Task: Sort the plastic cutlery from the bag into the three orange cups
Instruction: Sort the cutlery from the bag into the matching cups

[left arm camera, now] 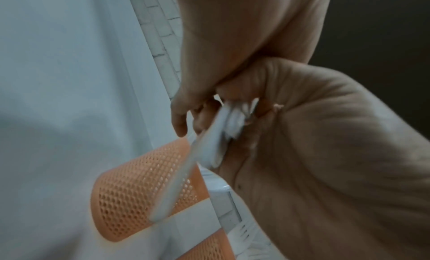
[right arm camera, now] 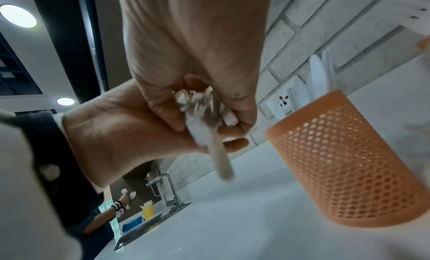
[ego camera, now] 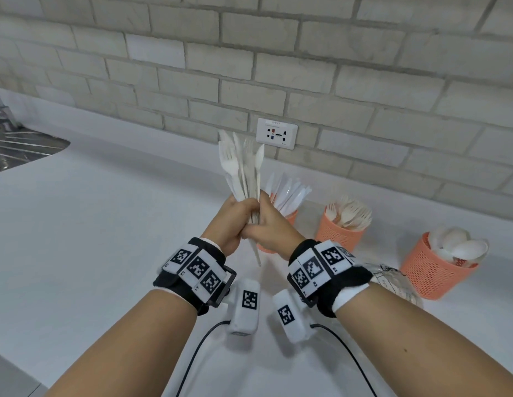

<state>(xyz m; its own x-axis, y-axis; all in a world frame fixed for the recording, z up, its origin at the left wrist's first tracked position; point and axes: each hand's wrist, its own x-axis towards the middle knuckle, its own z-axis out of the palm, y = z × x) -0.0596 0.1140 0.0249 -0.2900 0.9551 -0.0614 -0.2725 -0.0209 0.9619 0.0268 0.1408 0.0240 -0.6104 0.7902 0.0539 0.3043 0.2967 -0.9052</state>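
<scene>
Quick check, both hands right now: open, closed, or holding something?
Left hand: fingers curled round the bundle of white plastic cutlery.
Right hand: also grips that bundle, lower on the handles.

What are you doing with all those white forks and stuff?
Sorting them. Both hands, the left hand and the right hand, hold a bunch of plastic cutlery upright above the white counter. Three orange cups stand to the right: the nearest cup holds knives, the middle cup forks, the far cup spoons. A clear bag lies behind the right wrist.
</scene>
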